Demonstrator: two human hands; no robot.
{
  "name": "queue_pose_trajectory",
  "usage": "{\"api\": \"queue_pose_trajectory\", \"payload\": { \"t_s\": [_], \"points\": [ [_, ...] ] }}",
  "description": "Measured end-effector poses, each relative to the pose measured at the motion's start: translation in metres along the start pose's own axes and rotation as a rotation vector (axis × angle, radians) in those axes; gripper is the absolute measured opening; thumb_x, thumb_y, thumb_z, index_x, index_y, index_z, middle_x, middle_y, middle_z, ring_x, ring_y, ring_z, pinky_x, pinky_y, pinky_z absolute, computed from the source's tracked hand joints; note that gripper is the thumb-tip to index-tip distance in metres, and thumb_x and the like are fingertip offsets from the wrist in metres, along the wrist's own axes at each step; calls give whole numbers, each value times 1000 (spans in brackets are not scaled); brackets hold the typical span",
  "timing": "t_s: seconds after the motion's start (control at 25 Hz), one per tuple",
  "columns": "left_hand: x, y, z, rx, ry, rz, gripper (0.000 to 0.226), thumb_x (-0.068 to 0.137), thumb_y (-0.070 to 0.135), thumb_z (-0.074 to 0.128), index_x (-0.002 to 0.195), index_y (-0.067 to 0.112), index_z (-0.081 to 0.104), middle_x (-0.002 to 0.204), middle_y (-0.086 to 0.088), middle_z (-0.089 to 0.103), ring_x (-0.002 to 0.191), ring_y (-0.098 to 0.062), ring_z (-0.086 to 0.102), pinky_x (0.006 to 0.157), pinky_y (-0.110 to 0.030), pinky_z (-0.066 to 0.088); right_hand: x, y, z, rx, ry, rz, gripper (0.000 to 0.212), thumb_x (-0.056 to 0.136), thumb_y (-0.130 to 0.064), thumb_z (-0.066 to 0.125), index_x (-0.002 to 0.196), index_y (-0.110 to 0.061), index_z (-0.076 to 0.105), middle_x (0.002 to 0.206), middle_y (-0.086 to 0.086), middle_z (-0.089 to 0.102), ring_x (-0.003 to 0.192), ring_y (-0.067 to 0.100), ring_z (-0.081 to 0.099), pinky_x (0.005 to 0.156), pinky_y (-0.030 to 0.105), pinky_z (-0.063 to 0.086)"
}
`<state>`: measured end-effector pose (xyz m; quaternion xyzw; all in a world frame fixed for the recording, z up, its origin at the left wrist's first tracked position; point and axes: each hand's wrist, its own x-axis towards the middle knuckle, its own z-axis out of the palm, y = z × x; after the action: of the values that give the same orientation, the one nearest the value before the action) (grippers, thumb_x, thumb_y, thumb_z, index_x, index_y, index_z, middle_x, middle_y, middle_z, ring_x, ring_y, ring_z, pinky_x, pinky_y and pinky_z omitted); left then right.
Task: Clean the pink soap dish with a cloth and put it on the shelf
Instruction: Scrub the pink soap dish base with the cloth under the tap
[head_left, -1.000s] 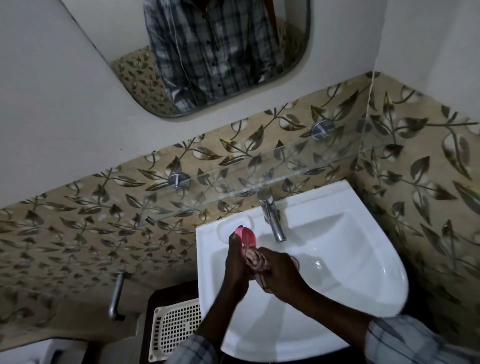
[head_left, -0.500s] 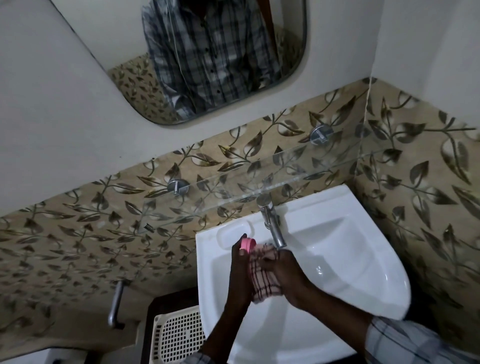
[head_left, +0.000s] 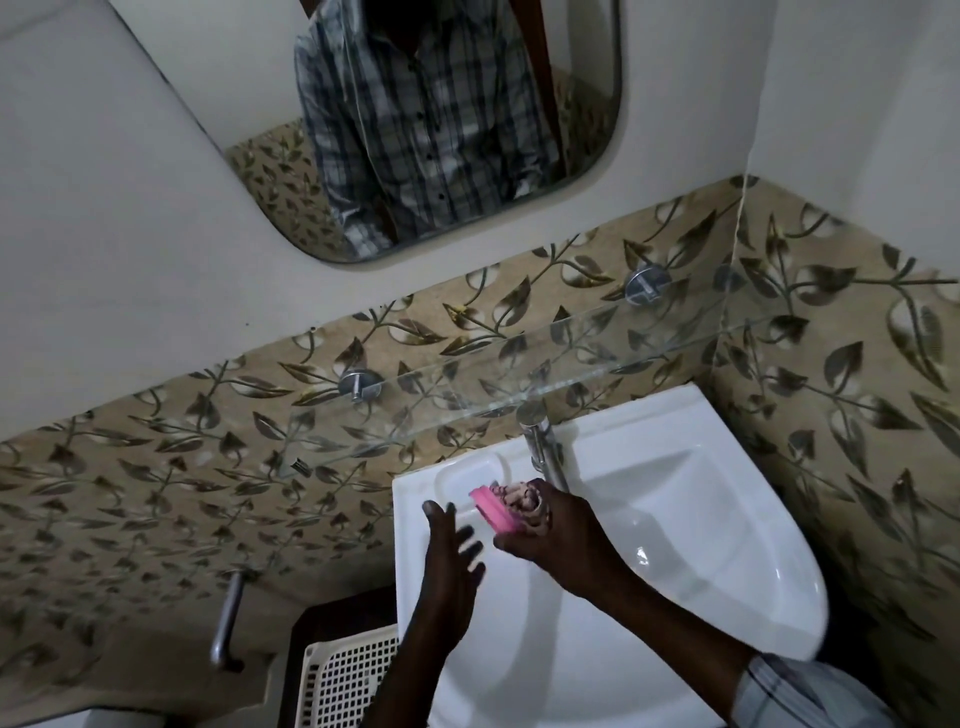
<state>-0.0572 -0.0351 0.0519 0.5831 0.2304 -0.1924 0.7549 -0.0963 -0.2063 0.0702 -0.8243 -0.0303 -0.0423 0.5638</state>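
The right hand squeezes the pink soap dish and cloth together. The left hand is spread, empty. The glass shelf at twelve o'clock waits.

View count: one, head-worn, wide-angle.
Position: above the white sink, on the person standing at its front edge.
Facing: forward and steeply down toward the tiled wall corner; the frame is rolled, so wall lines run slanted.
Nearness: close; forearms enter from the bottom edge, the left hand and right hand sit low of centre.
Upper reach: mirror, cut by the top edge, returns the wearer's checked shirt.
Middle band: glass shelf above the tap.
Lower left: basket, partly cropped.
Shared field: none.
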Motion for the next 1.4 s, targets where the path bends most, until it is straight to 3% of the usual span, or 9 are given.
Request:
{"api": "queue_pose_trajectory", "payload": {
  "t_s": [0.12,0.28,0.44,0.68,0.84,0.92,1.12,1.28,1.4],
  "points": [
    [8,22,4,-131,-207,-414,84,86,64,47,120,-12,65,119,-36,65,108,-46,62,95,-56,47,-11,19,20,-435,44,-426,54,62,-29,91,105,-12,64,92,2,67,84,17,63,75,24,51],
    [13,20,11,-136,-263,-535,52,87,30,61,116,-12,64,106,-30,70,99,-42,65,89,-50,48,-25,51,36,-421,43,-715,58,64,7,75,117,-9,57,109,10,64,100,25,60,94,31,48],
    [3,20,7,-32,-358,-578,42,74,18,70,107,-8,72,104,-28,69,93,-41,63,88,-52,50,18,66,-25,-648,-202,-996,21,88,0,64,106,-7,72,108,11,72,106,27,65,106,46,44],
    [8,-11,22,62,-70,-165,46,97,41,50,109,1,69,90,-20,78,89,-36,70,75,-38,55,-20,39,47,-157,-33,-37,29,72,-9,62,96,-24,68,85,3,76,76,15,69,69,39,61],
    [-1,-44,14,126,-149,254,44,108,30,27,125,13,65,114,-9,75,108,-29,67,86,-29,55,40,11,30,840,109,829,11,82,3,67,93,-1,67,79,22,72,62,33,71,51,38,57],
    [-5,-42,15,129,-168,281,43,107,34,29,119,21,67,109,-2,76,99,-17,70,84,-26,54,47,2,25,939,169,827,9,83,7,67,91,4,67,76,23,70,53,27,69,45,28,53],
    [8,-27,-4,6,-108,130,65,92,52,48,129,1,62,118,-22,71,105,-27,72,76,-35,60,11,14,20,172,-269,290,18,77,-6,68,93,-14,74,90,5,78,84,17,75,74,39,62],
    [11,-24,-23,-99,-163,117,56,89,39,68,130,3,60,123,-30,66,109,-39,67,81,-42,59,17,34,-21,835,-46,480,33,81,6,69,110,-9,73,99,18,76,90,34,75,68,43,61],
    [13,-20,-26,132,-111,186,37,72,22,75,106,7,74,98,-20,75,89,-33,68,69,-38,57,11,52,-25,875,92,478,30,89,0,67,115,-15,69,107,23,73,99,38,71,76,61,58]
  ]
}}
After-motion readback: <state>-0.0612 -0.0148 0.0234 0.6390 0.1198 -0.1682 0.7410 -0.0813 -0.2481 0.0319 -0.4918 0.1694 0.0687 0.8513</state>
